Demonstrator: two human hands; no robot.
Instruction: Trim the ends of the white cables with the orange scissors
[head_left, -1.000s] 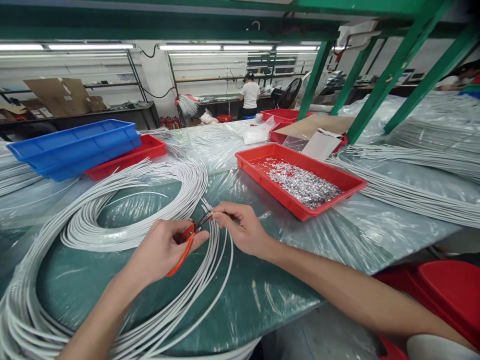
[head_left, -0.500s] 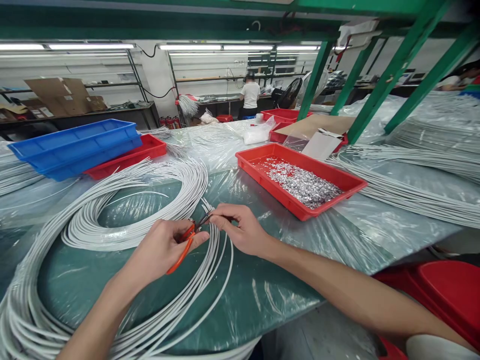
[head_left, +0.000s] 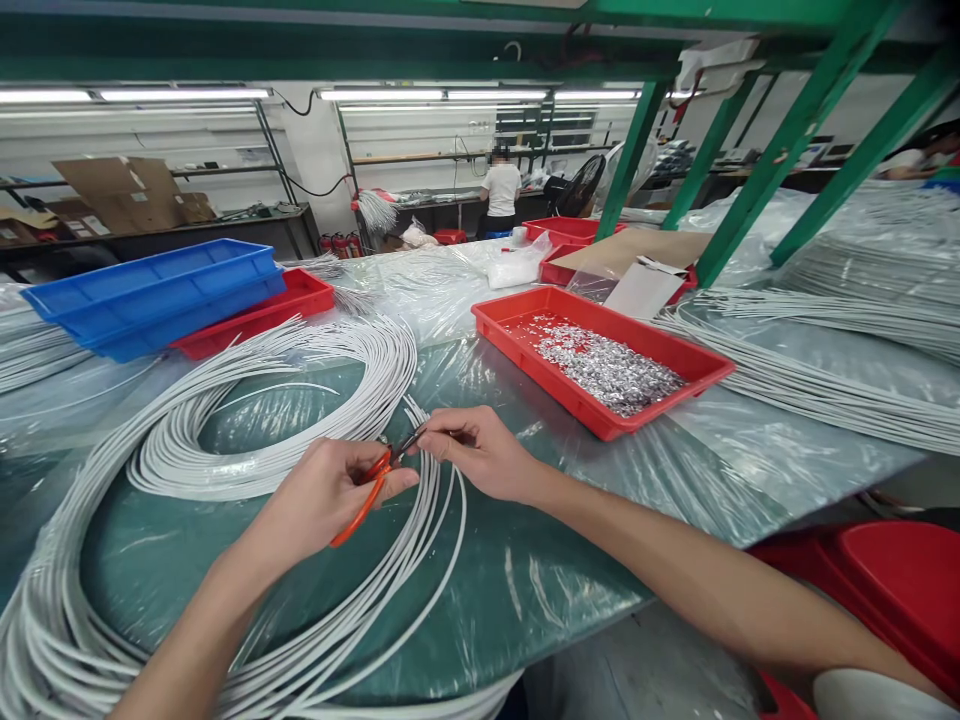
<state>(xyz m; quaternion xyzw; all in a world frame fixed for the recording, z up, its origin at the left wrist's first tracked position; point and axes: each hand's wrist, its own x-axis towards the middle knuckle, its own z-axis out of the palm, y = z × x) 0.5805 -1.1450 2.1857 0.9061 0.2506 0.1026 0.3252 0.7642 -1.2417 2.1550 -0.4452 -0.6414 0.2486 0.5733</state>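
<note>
My left hand (head_left: 326, 490) is closed around orange-handled pliers (head_left: 361, 515), whose dark jaws point up and to the right. At the jaw tips, my right hand (head_left: 480, 450) has its thumb and fingers pinched together; what lies between them is too small and covered to make out. Under both hands runs a bundle of white cables (head_left: 409, 560), its cut ends showing just above the right fingertips. One looser cable (head_left: 459, 540) curves up beneath the right hand. Behind the left hand lies a coil of white cables (head_left: 202, 470) on the table.
A red tray (head_left: 540, 385) of small shiny metal pieces (head_left: 607, 370) stands beyond my right hand. Blue trays (head_left: 165, 295) rest on a red tray (head_left: 311, 290) at left. Green posts (head_left: 795, 150) rise at right, near more cables (head_left: 810, 390). A person (head_left: 500, 190) is far back.
Almost nothing differs. The pliers' handle and my right hand have shifted very slightly; both hands keep the same grip at the cable ends.
</note>
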